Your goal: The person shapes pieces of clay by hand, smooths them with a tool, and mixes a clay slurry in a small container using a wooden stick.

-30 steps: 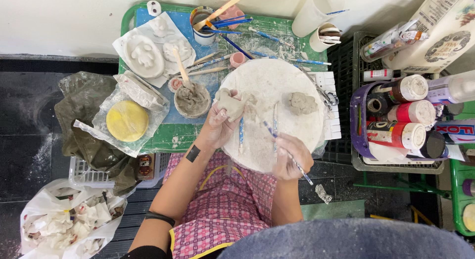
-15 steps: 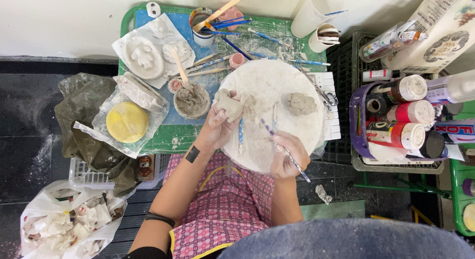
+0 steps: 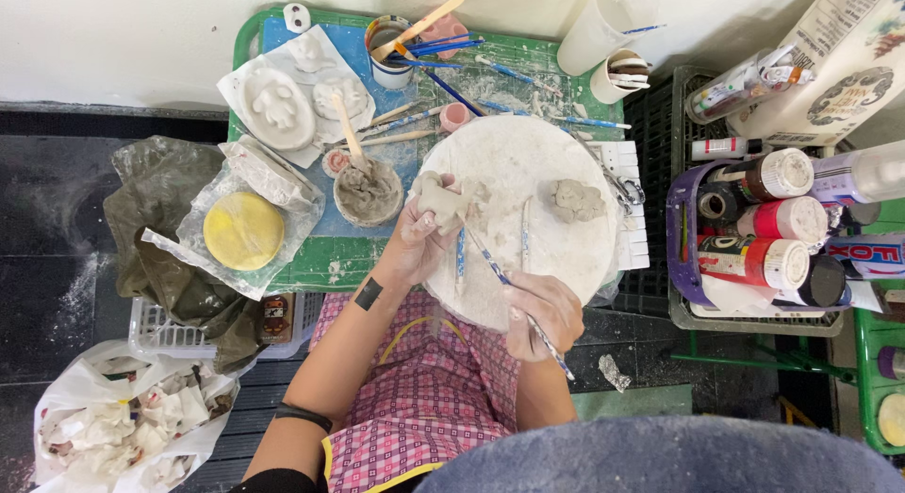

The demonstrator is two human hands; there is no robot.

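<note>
Clay figure [image 3: 441, 197] at frame centre: left hand [image 3: 415, 243] grips it; right hand [image 3: 542, 312] pinches a thin modelling tool [image 3: 514, 290] over the round board [image 3: 537, 163].

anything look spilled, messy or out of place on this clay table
Nothing is tipped over. The green table is smeared with dried white clay, and a crumpled scrap lies on the floor. The left hand holds a clay piece; the right hand holds a thin tool.

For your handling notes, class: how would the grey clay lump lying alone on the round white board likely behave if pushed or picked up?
The clay lump looks soft and irregular, so it would probably dent rather than roll. It may stick slightly to the board.
</note>
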